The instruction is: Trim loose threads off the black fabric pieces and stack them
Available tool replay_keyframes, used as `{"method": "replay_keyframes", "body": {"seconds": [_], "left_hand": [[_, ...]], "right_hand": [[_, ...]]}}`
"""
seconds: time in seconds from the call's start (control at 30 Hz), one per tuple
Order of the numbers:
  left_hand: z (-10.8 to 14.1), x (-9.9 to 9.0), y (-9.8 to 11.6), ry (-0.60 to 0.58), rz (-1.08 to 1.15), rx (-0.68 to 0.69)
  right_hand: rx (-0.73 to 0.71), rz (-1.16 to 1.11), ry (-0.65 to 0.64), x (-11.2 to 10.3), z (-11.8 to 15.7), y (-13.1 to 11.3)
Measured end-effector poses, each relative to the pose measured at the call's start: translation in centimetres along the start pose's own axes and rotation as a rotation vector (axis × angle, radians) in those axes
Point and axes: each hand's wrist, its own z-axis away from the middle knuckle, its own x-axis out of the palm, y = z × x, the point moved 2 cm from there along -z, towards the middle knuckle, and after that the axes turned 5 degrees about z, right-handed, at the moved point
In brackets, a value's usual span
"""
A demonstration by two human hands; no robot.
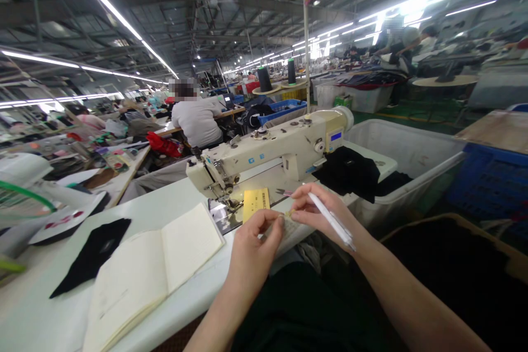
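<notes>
As we look down along the white sewing table (181,212), a black cloth cutout (93,256) lies at far left, just beside an open notebook (152,264) with pale pages. Our left hand (251,236) comes next, held narrow, thumb and fingertips pinched on a small pale fabric piece (286,226); that piece sits between both hands, above the table's near edge. Just beyond the left hand, a yellow card (256,203) lies on the bed of a cream industrial sewing machine (268,148), close under the machine's head. Past the machine, a co-worker in a grey shirt (197,121) sits with their back to us, and two dark thread cones (264,78) stand on round stand plates behind. Small pink-handled snips (284,192) lie just above our right hand (319,214), also narrow, a white pen (332,221) gripped under the fingers while the fingertips reach the fabric piece. Further right, black garments (346,173) are heaped on the table, next to a white plastic bin (404,159), with a blue plastic crate (490,181) at the frame's edge
</notes>
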Motion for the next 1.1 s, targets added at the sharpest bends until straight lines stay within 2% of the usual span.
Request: {"method": "replay_keyframes", "body": {"seconds": [0.3, 0.57, 1.0, 1.1], "left_hand": [[-0.25, 0.18, -0.31, -0.006, 0.139, -0.092], [-0.24, 0.13, -0.49, 0.026, 0.135, -0.114], [0.25, 0.15, -0.42, 0.047, 0.093, -0.123], [0.23, 0.15, -0.11, 0.018, 0.118, -0.112]], "right_hand": [[0.057, -0.055, -0.012, 0.14, -0.30, 0.56], [0.033, -0.002, -0.037, -0.01, -0.26, 0.48], [-0.096, 0.051, -0.011, 0.38, -0.04, 0.22], [-0.111, 0.059, 0.012, 0.75, 0.04, 0.24]]}}
